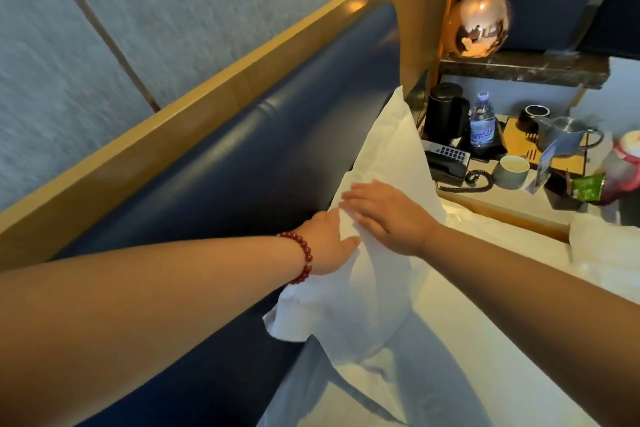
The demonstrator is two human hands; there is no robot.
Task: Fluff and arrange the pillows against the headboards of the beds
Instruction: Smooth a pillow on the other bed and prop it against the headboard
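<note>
White cotton under both hands. Pressing the right hand [391,218] flat on the upper front of the pillow [374,295], fingers straight and close together, holding nothing. Gripping the pillow's top edge with the left hand [325,246]: thumb lying on the front, fingers tucked behind the cloth and out of sight, wedged between pillow and headboard [259,166]. Wearing a red bracelet [304,256] on the left wrist.

Standing the pillow upright on the bed [450,340], leaning it back on the blue padded headboard and touching it along the rear, one corner pointing up beside the nightstand [519,198], another hanging creased under the left forearm. Framing the blue padding in a wood rail [207,90], below a grey wall [104,45].

Looking past the pillow to the nightstand: black kettle [446,114] and bottle [482,121] standing side by side, phone [446,159] lying in front of the kettle, pale cup [510,170] just right of the phone, metal teapot [562,135] sitting on a wood tray [516,139] behind the cup, copper lamp [476,24] glowing on the dark shelf [519,69] above.
</note>
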